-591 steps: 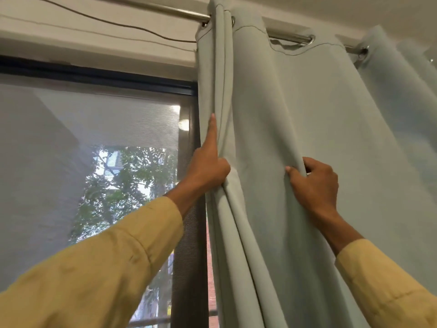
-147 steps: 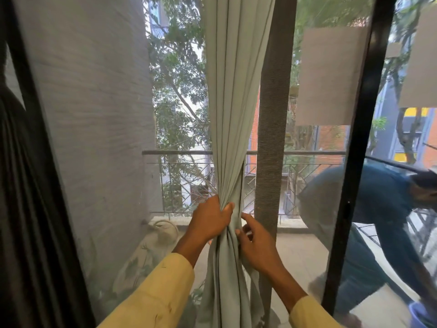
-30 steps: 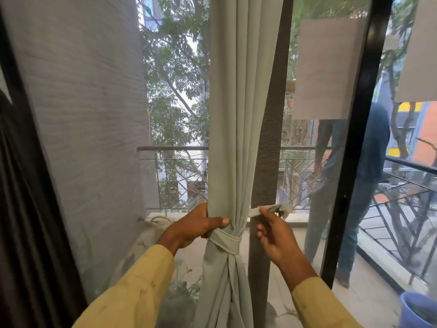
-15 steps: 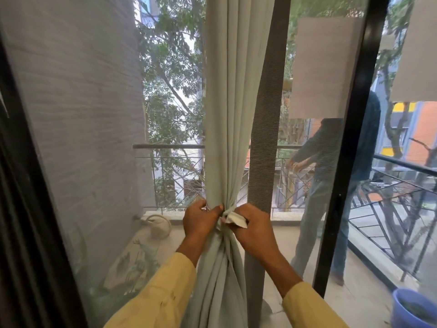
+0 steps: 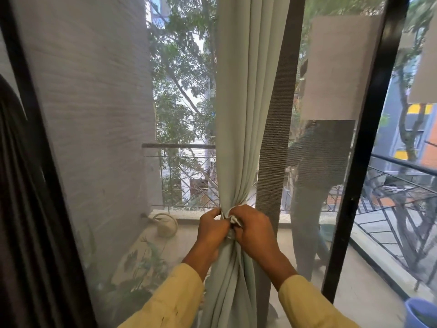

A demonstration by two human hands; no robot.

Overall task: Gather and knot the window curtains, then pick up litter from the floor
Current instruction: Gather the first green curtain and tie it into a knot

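Curtain (image 5: 238, 114) gathered into vertical bundle at frame centre. Waist gripped by left hand (image 5: 211, 229); tie end (image 5: 235, 219) pinched by right hand (image 5: 254, 229), just right of bundle. Tightening pull judged crosswise.

No legible text, labels, brands or nos. anywhere in view. Two pale rectangular paper sheets (image 5: 335, 67) on the window glass, right of the pale green gathered fabric curtain (image 5: 238, 114), show no print that can be made out.
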